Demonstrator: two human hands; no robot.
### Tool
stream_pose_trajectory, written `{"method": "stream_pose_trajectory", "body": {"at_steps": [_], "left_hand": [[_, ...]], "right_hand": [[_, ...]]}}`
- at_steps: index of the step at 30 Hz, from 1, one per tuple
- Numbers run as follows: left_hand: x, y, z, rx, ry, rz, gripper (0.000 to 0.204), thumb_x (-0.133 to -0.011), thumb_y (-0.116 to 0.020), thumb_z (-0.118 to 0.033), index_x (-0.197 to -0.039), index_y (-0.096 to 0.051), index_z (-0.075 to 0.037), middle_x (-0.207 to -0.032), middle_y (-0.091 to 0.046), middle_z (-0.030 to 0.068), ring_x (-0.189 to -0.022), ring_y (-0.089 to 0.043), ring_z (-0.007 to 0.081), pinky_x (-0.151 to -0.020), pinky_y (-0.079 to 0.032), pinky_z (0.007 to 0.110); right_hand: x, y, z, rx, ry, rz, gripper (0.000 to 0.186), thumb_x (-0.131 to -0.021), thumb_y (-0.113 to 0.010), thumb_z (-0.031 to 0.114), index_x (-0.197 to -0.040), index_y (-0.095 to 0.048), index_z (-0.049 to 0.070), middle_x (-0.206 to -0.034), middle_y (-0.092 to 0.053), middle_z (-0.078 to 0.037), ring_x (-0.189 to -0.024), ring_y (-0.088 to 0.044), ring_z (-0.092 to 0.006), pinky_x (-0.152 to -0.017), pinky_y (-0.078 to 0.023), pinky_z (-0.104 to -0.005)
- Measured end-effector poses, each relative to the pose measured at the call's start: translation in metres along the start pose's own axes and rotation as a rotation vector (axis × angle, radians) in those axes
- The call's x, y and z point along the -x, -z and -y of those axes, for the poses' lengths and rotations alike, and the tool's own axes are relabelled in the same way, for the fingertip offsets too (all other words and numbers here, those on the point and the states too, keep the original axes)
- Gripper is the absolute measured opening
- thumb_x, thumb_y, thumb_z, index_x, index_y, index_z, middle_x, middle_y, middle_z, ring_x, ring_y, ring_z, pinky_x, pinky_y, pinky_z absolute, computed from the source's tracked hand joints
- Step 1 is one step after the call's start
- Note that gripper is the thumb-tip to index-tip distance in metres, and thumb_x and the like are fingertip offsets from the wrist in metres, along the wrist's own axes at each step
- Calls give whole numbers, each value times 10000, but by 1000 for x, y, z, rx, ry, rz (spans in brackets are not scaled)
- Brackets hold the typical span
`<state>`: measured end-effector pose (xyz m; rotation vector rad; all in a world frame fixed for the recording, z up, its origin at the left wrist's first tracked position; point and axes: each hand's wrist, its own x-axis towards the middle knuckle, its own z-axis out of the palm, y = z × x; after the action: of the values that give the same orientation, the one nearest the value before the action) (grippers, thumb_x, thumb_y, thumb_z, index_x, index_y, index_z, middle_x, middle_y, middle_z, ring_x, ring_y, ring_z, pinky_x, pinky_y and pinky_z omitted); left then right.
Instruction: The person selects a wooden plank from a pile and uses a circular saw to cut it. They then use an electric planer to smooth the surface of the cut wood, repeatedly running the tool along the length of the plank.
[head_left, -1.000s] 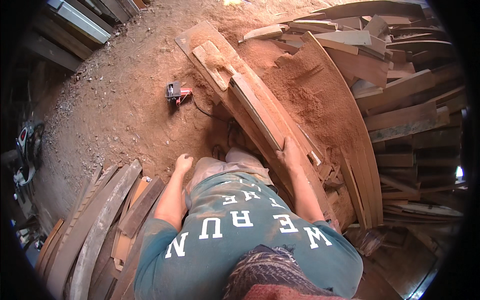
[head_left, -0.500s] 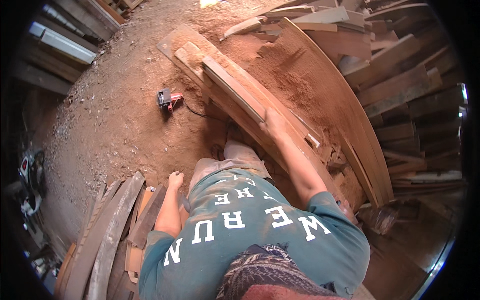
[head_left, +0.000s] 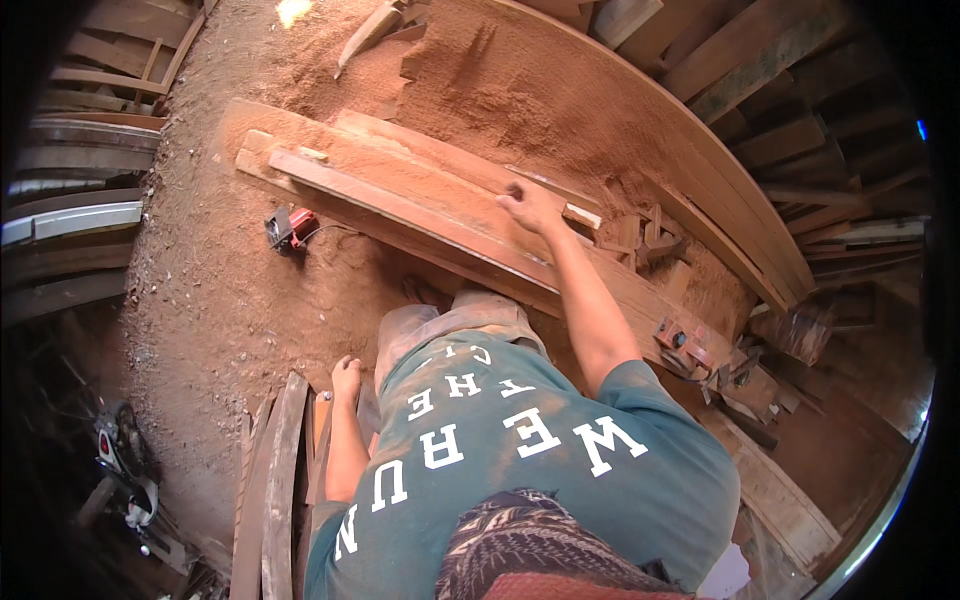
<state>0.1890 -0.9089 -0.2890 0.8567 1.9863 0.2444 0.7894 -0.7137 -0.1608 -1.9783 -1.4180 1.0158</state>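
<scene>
My right hand (head_left: 532, 208) is over a long, wide plank (head_left: 400, 160) dusted with reddish sawdust. Its fingers are curled in, and I cannot make out whether anything small is in them. A narrow wooden strip (head_left: 400, 212) lies lengthwise on the plank, on the side closer to me, apart from the hand. By my left side hangs my left hand (head_left: 346, 376), loosely closed, with nothing seen sticking out of it. A short pale-ended stick (head_left: 580, 215) lies just right of my right hand.
On the ground left of the plank sits a red and black power tool (head_left: 290, 230) with a cord. Another red tool (head_left: 685, 342) is at the plank's right end. Boards (head_left: 285, 480) are stacked at lower left; more timber (head_left: 770, 70) fills the right. A motorcycle (head_left: 125, 465) stands far left.
My right hand has left the narrow strip's edge and is now further over the plank, fingers curled. My view has turned, so the plank lies more crosswise. The left hand stays low at my side.
</scene>
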Motion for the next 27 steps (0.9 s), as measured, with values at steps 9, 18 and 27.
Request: {"method": "stream_pose_trajectory", "body": {"at_steps": [9, 18, 27], "left_hand": [[85, -83, -84, -35, 28, 64, 587, -970, -695, -261, -1451, -616, 65, -1403, -690, 249, -1293, -668, 309, -1118, -495, 379], [125, -111, -197, -69, -294, 80, 571, -998, -704, -236, -1475, -591, 56, -1383, -700, 246, -1294, -670, 301, -1120, -504, 383], [128, -132, -66, -33, -290, -19, 554, -976, -711, -264, -1434, -638, 40, -1397, -694, 255, -1328, -654, 335, -1136, -491, 406]], "right_hand": [[32, 75, -194, 140, -281, -44, 416, -864, -800, 335, -1089, -735, -9, -1031, -781, -220, -987, -750, -358, -903, -581, -440], [65, 84, -233, -8, -203, -124, 384, -860, -802, 317, -1047, -744, -14, -977, -775, -200, -926, -744, -329, -866, -577, -421], [189, 125, -231, 72, -168, -256, 399, -879, -779, 319, -1103, -738, -8, -1112, -766, -253, -1096, -729, -403, -967, -560, -461]]}}
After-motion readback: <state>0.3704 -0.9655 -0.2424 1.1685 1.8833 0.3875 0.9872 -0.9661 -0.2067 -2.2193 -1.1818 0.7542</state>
